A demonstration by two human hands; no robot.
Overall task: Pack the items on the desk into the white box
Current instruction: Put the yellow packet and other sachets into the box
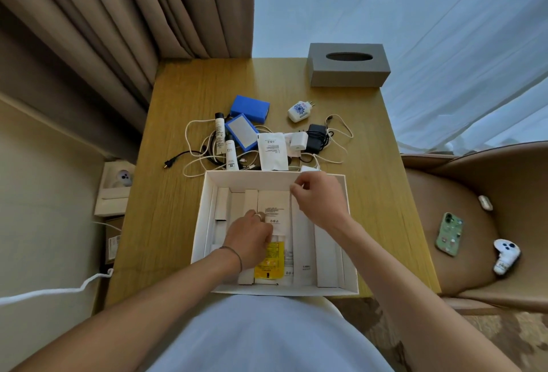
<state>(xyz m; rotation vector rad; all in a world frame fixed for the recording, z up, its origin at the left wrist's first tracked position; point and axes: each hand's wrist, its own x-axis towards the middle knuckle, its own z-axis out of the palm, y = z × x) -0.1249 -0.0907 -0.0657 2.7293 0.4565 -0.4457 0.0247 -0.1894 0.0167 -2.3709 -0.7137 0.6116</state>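
Two hands: both inside the white box (204,211) at the near edge of the table (175,193).
Left hand (252,241): fingers curled down onto flat packets in the box middle, over a yellow sachet (271,265); whether they grip one, cannot tell. Ring on one finger, thin band at the wrist.
Right hand (321,199): fingers pinch a white packet (302,223) near the box's far wall.
Box contents: white cartons and flat packets standing side by side, lengthwise.
Table: yellow-brown wood grain, narrow, running away from the wearer.
Loose pile, just beyond the box: two blue packs (247,121), two white tubes (225,143), white pouch (272,150), white charger (296,142), black adapter (315,136), tangled white and black cables (195,155).
Far of pile: white plug-in device (299,110) with blue pattern, lying apart.
Far right corner: grey tissue box (348,64).
Room, left: beige pleated curtain (118,16); low shelf with a white carton (114,191).
Room, far and right: pale sheer drape (430,30).
Right side: tan chair (444,223), seat carrying a green phone (449,233) and a white controller (505,254).
Near left: white cord (53,291) trailing along the floor side.
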